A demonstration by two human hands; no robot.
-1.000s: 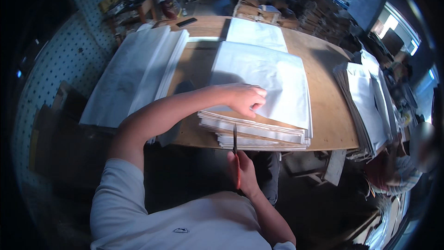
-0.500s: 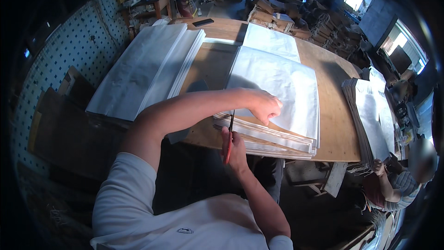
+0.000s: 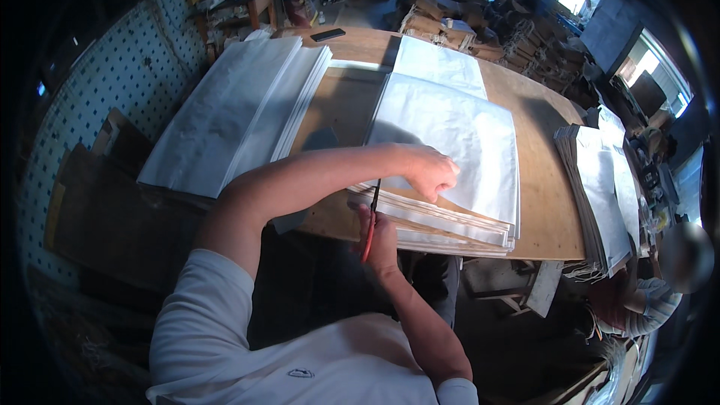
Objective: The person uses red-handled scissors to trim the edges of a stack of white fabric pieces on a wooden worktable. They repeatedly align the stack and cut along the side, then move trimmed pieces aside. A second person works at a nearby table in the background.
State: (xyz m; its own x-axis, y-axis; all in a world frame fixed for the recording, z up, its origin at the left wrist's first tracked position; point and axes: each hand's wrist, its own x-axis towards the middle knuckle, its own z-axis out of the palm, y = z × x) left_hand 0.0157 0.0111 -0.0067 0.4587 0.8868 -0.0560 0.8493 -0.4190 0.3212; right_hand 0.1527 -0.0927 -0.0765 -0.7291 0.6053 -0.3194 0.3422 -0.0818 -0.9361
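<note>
Right fingers hold scissors by the edge of white sheets. Left fingers curl, can't tell if pinching; bare counter right of them.

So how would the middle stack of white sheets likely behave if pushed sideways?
The middle stack may slide apart in layers rather than move as one block, since its front edges look uneven and unbound. Its top sheet will probably flex or crease, given the ripples showing. With that many layers, the whole pile is likely fairly heavy.
</note>
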